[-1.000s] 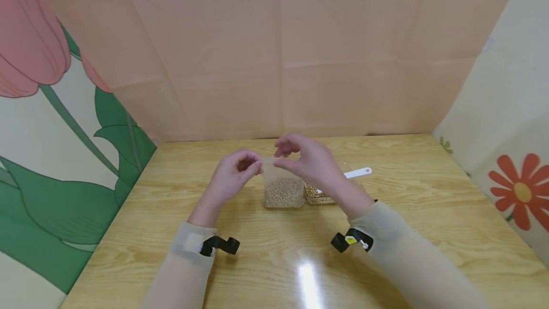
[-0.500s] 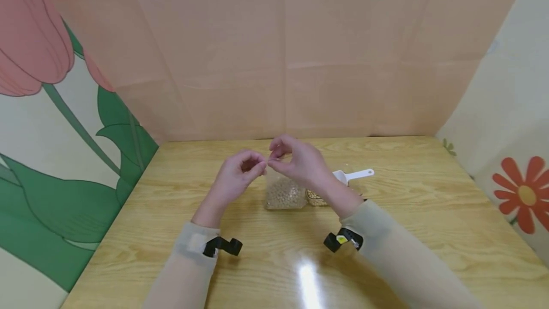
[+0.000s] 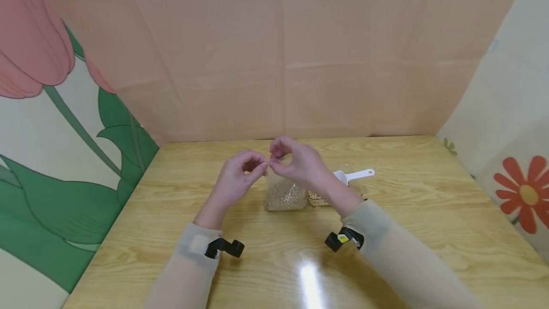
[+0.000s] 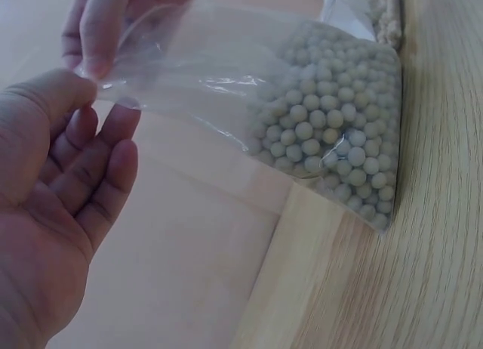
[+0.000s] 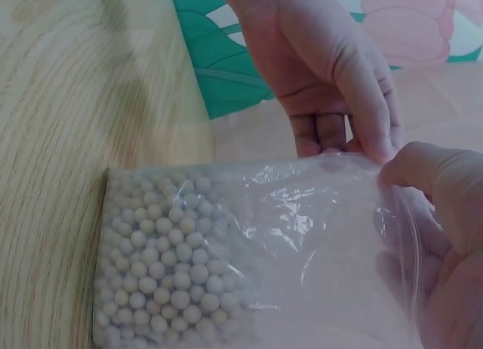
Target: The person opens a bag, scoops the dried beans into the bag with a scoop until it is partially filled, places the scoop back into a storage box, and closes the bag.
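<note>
A clear zip bag (image 3: 286, 197) stands on the table, its lower part filled with small round beige balls (image 4: 317, 115). My left hand (image 3: 239, 175) pinches the bag's top left corner between thumb and index finger. Close beside it, my right hand (image 3: 302, 163) pinches the top edge near the same corner, its thumb and index finger on the zip strip (image 5: 411, 251). The fingertips of both hands nearly meet. Just right of the bag is a clear container (image 3: 316, 199) of similar balls, partly hidden behind my right wrist. A white scoop (image 3: 358, 174) lies in it, handle pointing right.
The wooden table (image 3: 257, 261) carries a bright light reflection (image 3: 310, 283) near its front. A pink cloth backdrop (image 3: 274, 61) hangs behind it. Flower-printed panels stand at the left (image 3: 43, 180) and the right (image 3: 514, 132).
My right hand has moved left and down to the bag's top left corner, and its thumb and index finger have come together on the edge. The left hand stays at that corner.
</note>
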`<state>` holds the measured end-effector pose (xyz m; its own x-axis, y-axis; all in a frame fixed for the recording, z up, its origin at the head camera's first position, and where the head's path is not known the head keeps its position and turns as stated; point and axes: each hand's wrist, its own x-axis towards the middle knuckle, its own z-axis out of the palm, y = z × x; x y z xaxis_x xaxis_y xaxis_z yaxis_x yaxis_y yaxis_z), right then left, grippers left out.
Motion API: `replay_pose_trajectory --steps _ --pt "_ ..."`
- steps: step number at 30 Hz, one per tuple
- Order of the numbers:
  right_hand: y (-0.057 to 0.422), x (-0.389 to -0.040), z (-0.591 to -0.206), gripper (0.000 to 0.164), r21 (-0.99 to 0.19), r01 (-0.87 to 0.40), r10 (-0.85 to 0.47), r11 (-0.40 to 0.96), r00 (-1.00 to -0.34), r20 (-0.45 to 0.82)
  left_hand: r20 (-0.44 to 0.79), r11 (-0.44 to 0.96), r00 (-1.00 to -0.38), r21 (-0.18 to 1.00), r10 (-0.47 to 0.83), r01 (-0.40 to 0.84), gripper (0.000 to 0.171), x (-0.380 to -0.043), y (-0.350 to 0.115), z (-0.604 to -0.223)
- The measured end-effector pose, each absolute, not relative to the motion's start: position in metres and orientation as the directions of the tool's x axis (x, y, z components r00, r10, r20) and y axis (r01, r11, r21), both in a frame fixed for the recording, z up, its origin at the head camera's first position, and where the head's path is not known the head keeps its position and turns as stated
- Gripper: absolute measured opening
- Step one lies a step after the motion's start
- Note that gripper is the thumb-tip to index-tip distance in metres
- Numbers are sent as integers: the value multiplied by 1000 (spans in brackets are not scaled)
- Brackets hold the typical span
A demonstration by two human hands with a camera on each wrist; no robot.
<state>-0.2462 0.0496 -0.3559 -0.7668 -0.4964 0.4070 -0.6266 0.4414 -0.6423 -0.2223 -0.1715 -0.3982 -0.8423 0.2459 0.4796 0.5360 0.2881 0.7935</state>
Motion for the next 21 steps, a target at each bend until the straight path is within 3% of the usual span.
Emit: replay_pose_trajectory --steps 21 --pt "85 -253 -361 24 -705 -567 -468 427 -805 364 467 319 -857 796 217 515 4 -222 -175 -399"
